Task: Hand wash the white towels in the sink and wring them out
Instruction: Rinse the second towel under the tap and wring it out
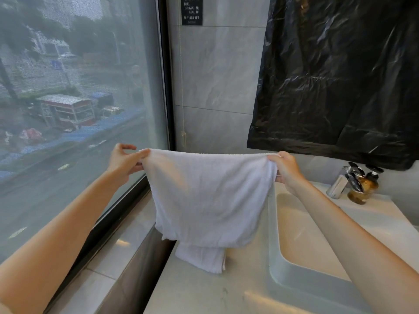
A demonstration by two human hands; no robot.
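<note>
Head view, items listed by place relative to the fingers

- Left hand (123, 163): thumb and forefinger pinch the upper left corner of the held towel. The other fingers are raised and loosely curled above the pinch, holding nothing.
- Right hand (286, 171): fingers and thumb are curled round the bunched upper right corner, a fuller hold than the left.
- Held towel (208, 196): white, with its top edge stretched between the two sets of fingers and the rest hanging free below them. It hangs over the counter (204, 295) to the left of the basin, not in it. Whether it is wet or dry cannot be told.
- Folded towel (201, 259): white, lying on the counter straight below the fingers. Its far end is hidden behind the hanging hem, and whether the two touch cannot be told.
- Sink (274, 245): below and to the right of the right fingers.
- Faucet (345, 180) and soap bottle (364, 189): beyond the right fingers, apart from them.

Hazards, as judged:
- The two-finger pinch on the left is light. Once soaked, the heavier cloth could slide out and that corner would drop
- Swinging the towel right toward the basin could let the hem drag the folded towel across the counter
- A wide sweep could brush the bottle and tip it
</note>
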